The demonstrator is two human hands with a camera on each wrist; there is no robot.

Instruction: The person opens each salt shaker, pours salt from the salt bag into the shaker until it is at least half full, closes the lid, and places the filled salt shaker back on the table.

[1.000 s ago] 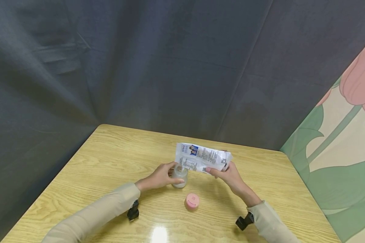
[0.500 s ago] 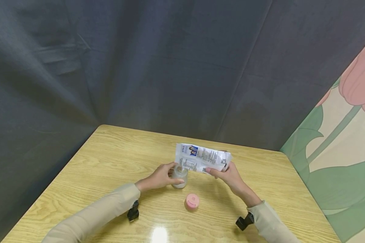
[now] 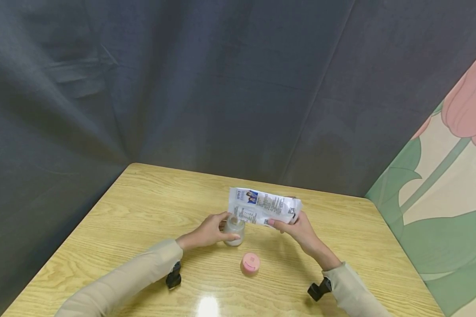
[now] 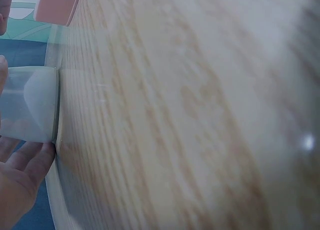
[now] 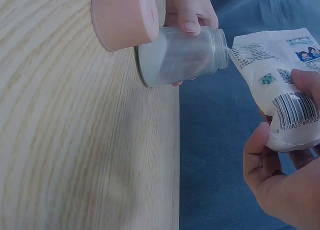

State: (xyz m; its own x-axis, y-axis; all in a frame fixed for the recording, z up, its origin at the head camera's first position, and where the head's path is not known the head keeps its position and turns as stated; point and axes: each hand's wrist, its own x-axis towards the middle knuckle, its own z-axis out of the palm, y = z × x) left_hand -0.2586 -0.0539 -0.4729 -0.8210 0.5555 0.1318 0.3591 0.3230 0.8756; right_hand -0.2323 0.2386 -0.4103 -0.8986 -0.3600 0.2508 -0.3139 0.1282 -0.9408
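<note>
My left hand [image 3: 208,230] holds a clear glass jar [image 3: 235,233] upright on the table, thumb and fingers around its sides. Whitish contents fill part of the jar [image 5: 182,57], and its mouth is uncovered. With my right hand [image 3: 301,231] I grip a white printed plastic bag [image 3: 263,207] by its right end, tilted above the jar. In the right wrist view a corner of the bag [image 5: 275,89] meets the jar's mouth, with a thin white trickle there. A pink lid [image 3: 251,263] lies on the table in front of the jar.
The wood-grain table [image 3: 162,193] extends around both hands. A dark cloth curtain [image 3: 222,88] hangs behind it. A wall with a tulip pattern [image 3: 440,211] stands at the right. A black wrist mount [image 3: 173,276] sits under the left sleeve, another mount [image 3: 319,289] under the right.
</note>
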